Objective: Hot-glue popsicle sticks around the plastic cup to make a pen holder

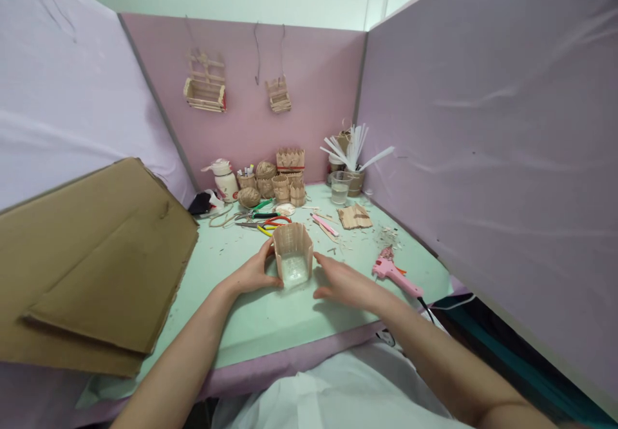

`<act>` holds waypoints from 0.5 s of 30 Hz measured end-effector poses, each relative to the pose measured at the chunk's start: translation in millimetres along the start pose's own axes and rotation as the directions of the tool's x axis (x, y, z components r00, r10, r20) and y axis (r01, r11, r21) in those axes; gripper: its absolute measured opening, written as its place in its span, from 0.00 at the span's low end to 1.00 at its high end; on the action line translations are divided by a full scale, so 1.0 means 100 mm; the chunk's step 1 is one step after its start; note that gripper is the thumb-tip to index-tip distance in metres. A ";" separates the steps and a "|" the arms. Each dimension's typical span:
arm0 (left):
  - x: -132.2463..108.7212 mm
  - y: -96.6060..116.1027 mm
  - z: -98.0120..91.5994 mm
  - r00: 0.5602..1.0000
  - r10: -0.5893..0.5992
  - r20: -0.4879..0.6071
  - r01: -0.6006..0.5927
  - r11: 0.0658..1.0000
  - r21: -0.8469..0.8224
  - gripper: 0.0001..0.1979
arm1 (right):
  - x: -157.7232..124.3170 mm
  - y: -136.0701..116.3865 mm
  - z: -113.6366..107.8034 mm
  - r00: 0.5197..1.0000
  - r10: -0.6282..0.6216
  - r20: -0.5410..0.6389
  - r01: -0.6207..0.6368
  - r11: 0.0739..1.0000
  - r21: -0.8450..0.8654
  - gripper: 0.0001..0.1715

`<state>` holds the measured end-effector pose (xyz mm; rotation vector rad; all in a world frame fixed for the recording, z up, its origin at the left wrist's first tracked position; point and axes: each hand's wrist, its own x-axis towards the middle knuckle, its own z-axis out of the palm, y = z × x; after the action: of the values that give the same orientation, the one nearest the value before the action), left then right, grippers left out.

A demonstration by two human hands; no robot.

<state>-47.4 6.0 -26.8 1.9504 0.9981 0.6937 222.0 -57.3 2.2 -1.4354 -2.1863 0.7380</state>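
Left hand (253, 276) was curled around the near-left side of the stick cup (293, 252), thumb against the front of its base and fingers wrapped toward the back, a half-closed grip that seemed meant to keep the cup from sliding or tipping. The cup stood upright between the two hands on the green table (270, 316), its mouth open to the camera and a clear liner showing inside the ring of wooden sticks. The right hand (340, 282) lay flat and relaxed, palm down, fingers loosely spread and holding nothing; its fingertips came just beside the cup's right wall, though contact could not be made out. A pink glue gun (393, 273) rested just right of that hand, probably parked within easy reach, with its nozzle turned away from the cup. Beyond the fingers lay pliers and scissors (268, 221), and farther right a small pile of sticks (355, 216), likely kept close as spare pieces. Well to the left of the left hand, sheets of cardboard (106, 261) leaned over the table's edge, clear of the work spot.
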 end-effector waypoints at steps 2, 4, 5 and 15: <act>0.00 -0.01 0.00 1.000 -0.011 0.003 0.010 1.000 0.018 0.61 | 0.08 0.12 -0.36 0.993 0.115 0.002 -0.112 0.971 -0.212 0.31; 0.00 0.00 0.00 1.000 -0.011 0.009 0.011 0.999 0.034 0.61 | 0.24 0.31 -0.74 0.980 0.193 -0.037 -0.196 0.938 -0.285 0.16; 0.00 0.01 0.00 1.000 -0.011 0.010 0.010 0.999 0.045 0.62 | 0.34 0.42 -0.91 0.970 0.237 -0.059 -0.243 0.913 -0.328 0.12; -0.02 0.07 0.03 0.999 -0.041 -0.025 0.042 0.996 0.073 0.65 | 1.15 1.20 -1.09 0.839 0.525 -0.143 -0.511 0.671 -0.537 0.19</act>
<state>-43.7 0.5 -21.9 1.9832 1.0898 0.6665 328.4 110.0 16.3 -2.4308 -2.1048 0.2580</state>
